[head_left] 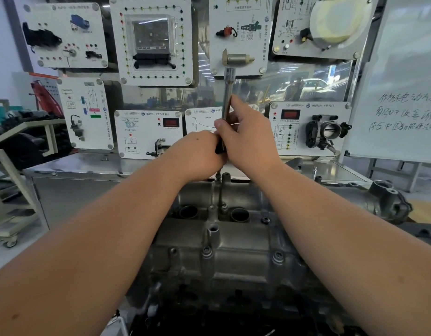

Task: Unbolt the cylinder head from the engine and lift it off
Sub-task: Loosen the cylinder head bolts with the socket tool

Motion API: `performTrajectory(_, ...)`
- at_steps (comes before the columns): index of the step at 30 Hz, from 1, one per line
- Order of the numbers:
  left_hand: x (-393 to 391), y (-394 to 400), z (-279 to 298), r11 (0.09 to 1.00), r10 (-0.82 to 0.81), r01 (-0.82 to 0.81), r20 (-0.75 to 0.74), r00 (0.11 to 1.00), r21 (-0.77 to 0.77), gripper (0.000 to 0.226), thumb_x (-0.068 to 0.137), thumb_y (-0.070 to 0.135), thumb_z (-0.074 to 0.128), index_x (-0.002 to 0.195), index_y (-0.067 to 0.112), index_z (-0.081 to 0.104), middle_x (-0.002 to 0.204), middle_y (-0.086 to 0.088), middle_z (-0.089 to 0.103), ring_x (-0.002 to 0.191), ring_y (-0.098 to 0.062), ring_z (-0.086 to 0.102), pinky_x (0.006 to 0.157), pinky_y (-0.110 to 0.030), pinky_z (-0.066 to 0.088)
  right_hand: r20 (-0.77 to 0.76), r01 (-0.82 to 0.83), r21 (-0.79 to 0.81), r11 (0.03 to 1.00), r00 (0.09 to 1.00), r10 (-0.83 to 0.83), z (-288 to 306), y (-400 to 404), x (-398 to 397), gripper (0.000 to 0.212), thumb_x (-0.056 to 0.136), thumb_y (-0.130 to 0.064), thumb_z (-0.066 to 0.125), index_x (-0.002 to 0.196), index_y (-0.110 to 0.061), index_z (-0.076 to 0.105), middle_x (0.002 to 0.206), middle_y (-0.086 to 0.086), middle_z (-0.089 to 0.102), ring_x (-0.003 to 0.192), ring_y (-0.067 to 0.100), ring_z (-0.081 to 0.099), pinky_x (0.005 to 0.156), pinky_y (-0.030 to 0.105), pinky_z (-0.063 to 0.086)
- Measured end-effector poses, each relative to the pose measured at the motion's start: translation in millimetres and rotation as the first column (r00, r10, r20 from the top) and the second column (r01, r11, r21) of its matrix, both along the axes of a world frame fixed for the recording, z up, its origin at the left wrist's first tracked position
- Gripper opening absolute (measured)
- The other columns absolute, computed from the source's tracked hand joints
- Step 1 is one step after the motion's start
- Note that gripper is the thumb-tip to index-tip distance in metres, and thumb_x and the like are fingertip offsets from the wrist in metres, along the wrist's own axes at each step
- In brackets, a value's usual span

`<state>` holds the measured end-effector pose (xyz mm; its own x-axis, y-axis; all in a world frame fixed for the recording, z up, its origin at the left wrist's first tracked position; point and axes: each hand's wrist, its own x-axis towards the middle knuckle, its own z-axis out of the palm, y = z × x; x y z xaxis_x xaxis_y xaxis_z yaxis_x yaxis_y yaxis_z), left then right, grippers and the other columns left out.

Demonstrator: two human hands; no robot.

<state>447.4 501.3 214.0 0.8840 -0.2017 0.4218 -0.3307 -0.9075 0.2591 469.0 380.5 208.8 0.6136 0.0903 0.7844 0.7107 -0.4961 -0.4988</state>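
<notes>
cylinder head (234, 251): dull grey | tool (227, 93): silver | panels (151, 40): white

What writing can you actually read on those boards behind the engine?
Whiteboard: three lines of handwritten Chinese, cut off at the frame edge; I cannot read them with certainty.
Throttle panel: a round VW logo and a short printed Chinese title, too blurred to quote.
Other white training panels: small printed labels, all too small or blurred.
Engine: no readable marking shows.

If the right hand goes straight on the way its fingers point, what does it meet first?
Probably the wall panel with the metal cylinder above; the right hand points up along the socket extension. Depth is unclear.
</notes>
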Motion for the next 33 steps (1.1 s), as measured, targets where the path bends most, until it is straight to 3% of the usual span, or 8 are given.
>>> performTrajectory(2,-1.3,0.3,0.0,1.0,-0.017,0.016,-0.017,1.0,-0.019,0.024,0.094,0.014,0.051,0.073,0.024,0.053,0.083,-0.007,0.069,0.078,-0.024,0.065,0.072,-0.037,0.053,-0.003,-0.004,-0.025,1.0,1.0,0.004,0.4,-0.6,0.6,0.005,0.099,-0.013,0.056,0.1,-0.008,0.054,0.077,0.003,0.062,0.073,0.019,0.057,0.062,0.026,0.041)
performTrajectory(7,-1.4,1.5,-1.0,1.0,-0.012,0.012,-0.005,1.0,0.005,0.019,0.096,0.015,0.05,0.082,0.014,0.063,0.082,-0.011,0.071,0.079,-0.027,0.069,0.078,-0.047,0.058,-0.019,-0.045,-0.016,0.999,0.999,0.045,-1.1,1.8,-5.3,0.05,0.099,-0.024,0.061,0.146,-0.019,0.046,0.095,0.0,0.072,0.087,0.015,0.065,0.077,0.027,0.05)
performTrajectory(15,-0.3,0.6,-0.2,1.0,-0.018,0.017,-0.042,0.999,-0.002,0.019,0.093,0.01,0.051,0.077,0.016,0.059,0.076,-0.007,0.065,0.071,-0.023,0.062,0.06,-0.035,0.048,-0.058,-0.061,-0.046,0.997,0.997,0.058,2.4,-0.4,-3.1,0.013,0.1,-0.013,0.052,0.111,-0.008,0.055,0.088,0.014,0.071,0.085,0.029,0.067,0.078,0.043,0.054)
performTrajectory(19,-0.9,1.9,-0.5,1.0,-0.018,0.018,-0.042,0.999,-0.009,0.02,0.095,0.018,0.051,0.103,0.01,0.068,0.093,-0.011,0.074,0.083,-0.025,0.071,0.079,-0.043,0.059,0.02,-0.045,-0.029,0.999,0.999,0.045,0.2,1.9,-6.4,0.035,0.099,-0.023,0.06,0.133,-0.017,0.056,0.091,0.0,0.071,0.083,0.016,0.066,0.076,0.03,0.053)
performTrajectory(24,3.3,2.4,-1.4,1.0,-0.008,0.008,-0.02,1.0,0.006,0.018,0.095,0.025,0.051,0.077,0.024,0.055,0.083,-0.006,0.071,0.078,-0.023,0.067,0.072,-0.036,0.056,0.026,0.003,-0.036,0.999,1.0,-0.002,3.0,0.0,-3.0,0.016,0.098,-0.018,0.058,0.111,-0.007,0.06,0.082,0.007,0.068,0.077,0.023,0.062,0.07,0.036,0.049)
performTrajectory(28,4.8,3.3,-3.6,0.999,-0.046,0.045,-0.035,0.998,-0.014,0.017,0.097,0.018,0.048,0.083,0.028,0.05,0.088,-0.003,0.068,0.076,-0.015,0.064,0.065,-0.031,0.05,-0.026,-0.054,-0.026,0.998,0.998,0.053,3.2,-0.4,-2.7,0.014,0.1,-0.014,0.053,0.112,-0.009,0.057,0.089,0.007,0.071,0.084,0.024,0.066,0.078,0.041,0.054)
performTrajectory(31,4.3,3.8,-3.5,0.999,-0.047,0.047,-0.016,0.999,0.016,0.015,0.099,0.022,0.049,0.098,0.016,0.063,0.093,-0.008,0.071,0.081,-0.022,0.068,0.074,-0.04,0.057,-0.006,-0.084,-0.013,0.996,0.996,0.084,2.1,-0.7,-3.0,0.025,0.099,-0.02,0.059,0.124,-0.016,0.057,0.087,-0.002,0.069,0.082,0.016,0.065,0.073,0.032,0.052)
performTrajectory(33,4.2,4.3,-2.5,0.999,-0.03,0.03,0.001,1.0,0.043,0.021,0.097,0.025,0.05,0.079,0.024,0.06,0.088,-0.008,0.071,0.077,-0.021,0.066,0.073,-0.037,0.055,0.02,-0.057,-0.028,0.998,0.998,0.057,1.5,-1.2,-3.2,0.038,0.096,-0.026,0.065,0.132,-0.021,0.056,0.09,-0.007,0.069,0.084,0.011,0.064,0.072,0.022,0.049)
